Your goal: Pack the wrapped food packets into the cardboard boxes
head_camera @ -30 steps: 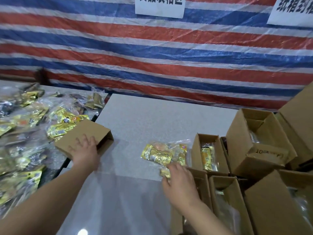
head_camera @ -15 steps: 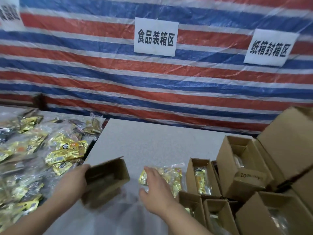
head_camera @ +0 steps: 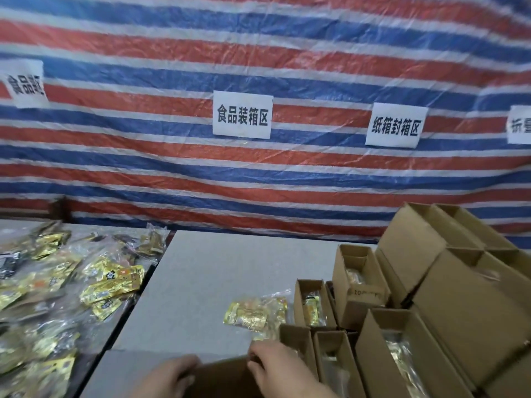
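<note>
- Hands meet at the bottom edge of the head view: the left hand (head_camera: 169, 374) and right hand (head_camera: 275, 369) each curl over a top edge of one box (head_camera: 221, 377), seemingly to steady it or spread its mouth for loading.
- Just beyond the right fingers lies a packet (head_camera: 255, 313) on the table (head_camera: 218, 271), close enough to grab next.
- Right of the grip stand filled boxes (head_camera: 313, 305), open and upright, wrappers showing inside; taller ones rise behind them.
- Left of the grip, well apart, spreads the supply pile (head_camera: 57, 282).
- Signs (head_camera: 242, 114) hang on the striped tarp (head_camera: 258, 38) far ahead.
</note>
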